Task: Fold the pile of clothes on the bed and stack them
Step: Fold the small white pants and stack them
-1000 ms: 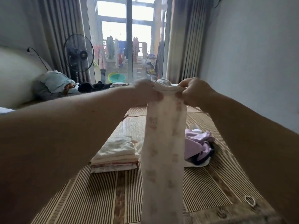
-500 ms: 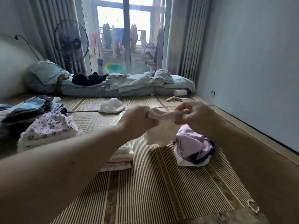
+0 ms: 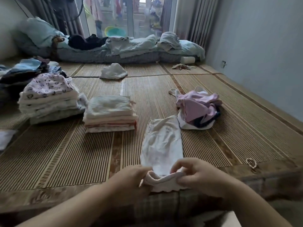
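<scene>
Mat [image 3: 213,95]: woven reed, ribbed, matt | pale garment [image 3: 162,143], lower centre: soft thin cloth, creased | folded stack [image 3: 109,113], centre left: ribbed cotton-like cloth | crumpled pile [image 3: 198,108], right: smooth lilac fabric

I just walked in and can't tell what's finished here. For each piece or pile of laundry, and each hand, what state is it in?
Pale garment: laid out flat on the mat, near end pinched by both hands.
Left hand: grip closed on the garment's edge.
Right hand: grip closed on the same edge.
Striped stack: folded, stacked.
Heart-print stack: folded, stacked.
Purple pile: crumpled, unfolded.
White cloth: crumpled, lying alone.
</scene>
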A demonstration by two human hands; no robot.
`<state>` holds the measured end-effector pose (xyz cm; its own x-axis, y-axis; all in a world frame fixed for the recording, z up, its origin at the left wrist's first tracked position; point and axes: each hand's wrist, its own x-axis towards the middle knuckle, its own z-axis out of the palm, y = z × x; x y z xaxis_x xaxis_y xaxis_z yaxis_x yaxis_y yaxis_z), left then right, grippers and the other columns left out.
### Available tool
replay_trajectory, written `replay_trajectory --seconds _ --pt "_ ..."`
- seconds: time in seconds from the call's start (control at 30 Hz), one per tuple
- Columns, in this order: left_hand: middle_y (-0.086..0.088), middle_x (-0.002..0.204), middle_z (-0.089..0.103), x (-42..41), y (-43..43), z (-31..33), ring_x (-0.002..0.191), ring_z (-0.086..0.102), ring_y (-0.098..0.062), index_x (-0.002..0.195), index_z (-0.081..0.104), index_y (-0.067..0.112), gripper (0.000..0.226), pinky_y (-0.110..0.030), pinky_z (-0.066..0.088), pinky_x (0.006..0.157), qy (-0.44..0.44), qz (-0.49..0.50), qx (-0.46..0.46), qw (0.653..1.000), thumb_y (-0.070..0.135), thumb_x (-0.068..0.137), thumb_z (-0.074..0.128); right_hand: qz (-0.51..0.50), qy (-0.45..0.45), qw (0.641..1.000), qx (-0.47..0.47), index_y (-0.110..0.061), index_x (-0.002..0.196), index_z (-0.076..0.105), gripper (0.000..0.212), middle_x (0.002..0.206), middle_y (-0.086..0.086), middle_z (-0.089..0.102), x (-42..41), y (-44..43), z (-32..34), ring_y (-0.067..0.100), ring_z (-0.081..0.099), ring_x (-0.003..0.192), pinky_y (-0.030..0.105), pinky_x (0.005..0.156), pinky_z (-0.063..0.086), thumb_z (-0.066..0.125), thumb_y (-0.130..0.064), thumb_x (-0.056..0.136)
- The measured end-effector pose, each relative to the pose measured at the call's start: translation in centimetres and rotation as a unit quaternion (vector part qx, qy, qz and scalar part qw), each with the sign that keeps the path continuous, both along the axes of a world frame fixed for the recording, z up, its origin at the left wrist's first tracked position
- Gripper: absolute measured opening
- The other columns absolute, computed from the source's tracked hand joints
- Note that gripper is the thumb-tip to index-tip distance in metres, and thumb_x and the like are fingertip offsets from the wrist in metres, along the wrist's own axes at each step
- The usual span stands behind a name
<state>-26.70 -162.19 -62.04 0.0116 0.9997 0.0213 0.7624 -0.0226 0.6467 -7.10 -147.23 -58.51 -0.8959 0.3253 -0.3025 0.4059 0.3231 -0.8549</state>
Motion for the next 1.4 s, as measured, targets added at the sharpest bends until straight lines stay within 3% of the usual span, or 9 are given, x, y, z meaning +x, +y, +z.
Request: replay_trajectory --seconds 0.1,0.23,0.47,0.73,0.9,1.03,1.13,1.3,1.4 --pt "0.014 0.08 0.065 0.0 1.0 0.6 0.069 0.06 -0.002 0.084 0.059 0.036 0.015 -0.018 0.046 0.06 -0.186 0.049 -0.009 0.981 0.022 0.082 0.059 -0.057 0.081 0.992 -0.084 -0.038 0.09 0.068 0.024 0.071 -0.007 0.066 -1.2 1.1 -0.3 0.011 0.06 0.067 0.026 0.062 0.049 0.071 -0.031 0.067" --pt "0.004 0.082 0.071 -1.2 5.8 1.2 0.078 0.068 -0.016 0.102 0.062 0.025 0.02 -0.033 0.058 0.066 -0.279 0.207 0.035 0.937 0.012 0.088 0.064 -0.261 0.178 0.949 0.016 -0.04 0.102 0.062 0.026 0.087 0.006 0.071 -4.0 2.6 -1.2 0.025 0.068 0.076 0.047 0.073 0.059 0.064 -0.022 0.083" --pt "0.01 0.142 0.043 -2.7 8.1 -1.6 0.129 0.038 -0.006 0.133 0.051 0.034 0.049 -0.028 0.034 0.107 0.035 0.197 0.024 0.98 0.029 0.086 0.065 -0.196 0.096 0.943 0.25 -0.036 0.126 0.056 0.044 0.131 -0.018 0.052 -2.7 4.4 -5.2 0.005 0.046 0.125 0.019 0.097 0.039 0.068 -0.035 0.084" --pt "0.032 0.15 0.005 -4.4 4.5 -5.3 0.142 -0.001 0.006 0.139 0.026 0.058 0.068 -0.035 0.011 0.117 0.195 0.053 -0.055 0.978 0.061 0.072 0.038 0.028 -0.041 0.948 0.315 -0.049 0.136 0.041 0.068 0.143 -0.04 -0.001 -2.1 5.5 -8.4 -0.002 -0.017 0.137 0.05 0.111 -0.014 0.061 -0.065 0.074" --pt "0.016 0.148 0.037 -4.3 4.5 -4.8 0.144 0.02 -0.011 0.124 0.058 0.048 0.042 -0.04 0.026 0.114 0.191 0.087 0.017 0.978 0.04 0.082 0.058 -0.038 0.094 0.908 0.406 -0.027 0.102 0.073 0.021 0.129 -0.014 0.061 -1.9 5.3 -8.1 0.002 0.013 0.139 0.058 0.116 0.011 0.061 -0.028 0.084" --pt "0.016 0.12 0.064 -2.8 3.5 -3.7 0.132 0.042 -0.005 0.092 0.075 0.028 0.034 -0.029 0.036 0.106 0.108 0.121 0.115 0.98 0.041 0.076 0.048 -0.045 0.111 0.942 0.314 -0.019 0.069 0.063 0.027 0.106 -0.007 0.071 -2.4 4.6 -6.2 0.005 0.054 0.12 0.036 0.106 0.035 0.046 -0.037 0.077" --pt "0.014 0.068 0.064 -1.6 2.9 -2.1 0.071 0.059 -0.002 0.067 0.065 0.02 0.026 -0.017 0.045 0.061 -0.124 0.168 0.098 0.973 0.04 0.069 0.048 -0.072 0.155 0.979 0.115 -0.023 0.06 0.055 0.019 0.057 -0.012 0.056 -2.4 4.1 -4.2 0.002 0.048 0.053 0.025 0.05 0.041 0.049 -0.032 0.075" --pt "0.007 0.057 0.053 -1.7 5.9 0.5 0.052 0.048 -0.007 0.065 0.057 0.013 0.029 -0.022 0.039 0.047 -0.238 0.209 0.107 0.942 0.041 0.064 0.05 -0.179 0.201 0.963 -0.018 0.009 0.085 0.059 0.038 0.074 0.016 0.056 -4.8 5.6 -2.7 0.028 0.052 0.065 0.041 0.056 0.042 0.048 -0.027 0.076" --pt "-0.002 0.068 0.059 -3.2 10.8 1.9 0.062 0.054 -0.017 0.075 0.062 0.007 0.031 -0.033 0.043 0.057 -0.232 0.254 0.079 0.936 0.036 0.076 0.051 -0.305 0.192 0.933 -0.009 -0.001 0.094 0.062 0.038 0.083 0.013 0.066 -7.2 7.2 -2.8 0.03 0.062 0.074 0.047 0.063 0.051 0.048 -0.036 0.09"
